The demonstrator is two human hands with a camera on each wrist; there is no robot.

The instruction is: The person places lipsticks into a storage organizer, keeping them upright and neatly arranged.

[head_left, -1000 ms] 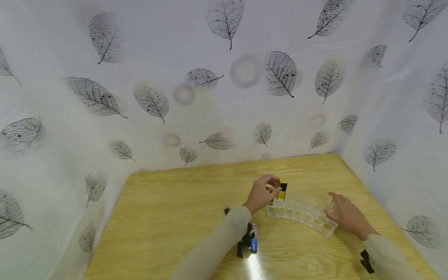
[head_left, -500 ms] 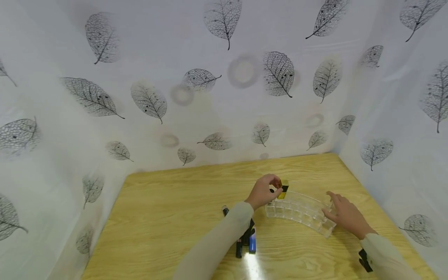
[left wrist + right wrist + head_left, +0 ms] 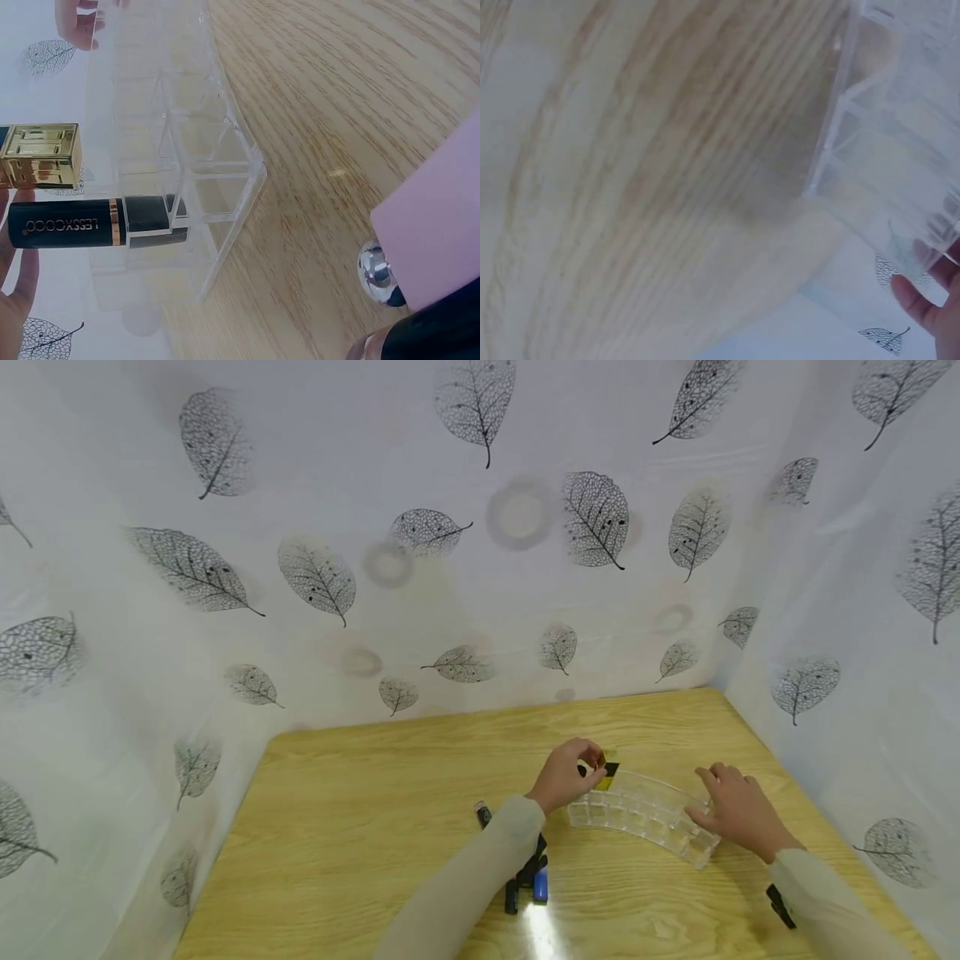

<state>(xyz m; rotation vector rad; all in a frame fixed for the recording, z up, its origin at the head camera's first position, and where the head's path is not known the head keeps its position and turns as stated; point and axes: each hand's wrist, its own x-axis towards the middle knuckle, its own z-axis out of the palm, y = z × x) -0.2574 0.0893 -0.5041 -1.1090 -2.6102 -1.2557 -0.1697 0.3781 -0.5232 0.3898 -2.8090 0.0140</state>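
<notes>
My left hand (image 3: pixel 562 775) pinches a gold-and-black lipstick (image 3: pixel 43 156) at the left end of a clear curved lipstick organizer (image 3: pixel 637 814). Beside it, a black lipstick (image 3: pixel 69 223) with a gold ring stands in an end compartment. Whether the gold lipstick's lower end is inside a compartment, I cannot tell. At the organizer's right end is my right hand (image 3: pixel 742 814), its thumb and fingers spread apart and loosely bent around nothing visible. In the right wrist view, the fingers (image 3: pixel 946 264) overlap the clear plastic; contact is unclear.
Several lipsticks lie near the left forearm, among them a blue tube (image 3: pixel 541 885) and a dark tube (image 3: pixel 483 813). A pink piece (image 3: pixel 442 217) shows close up in the left wrist view. Leaf-patterned cloth (image 3: pixel 457 593) surrounds the wooden table (image 3: pixel 360 827).
My left hand has tilted the gold-and-black lipstick and lowered it slightly toward the organizer. The right hand has shifted a little left, with its fingers slightly more bent. The head view drifts slightly.
</notes>
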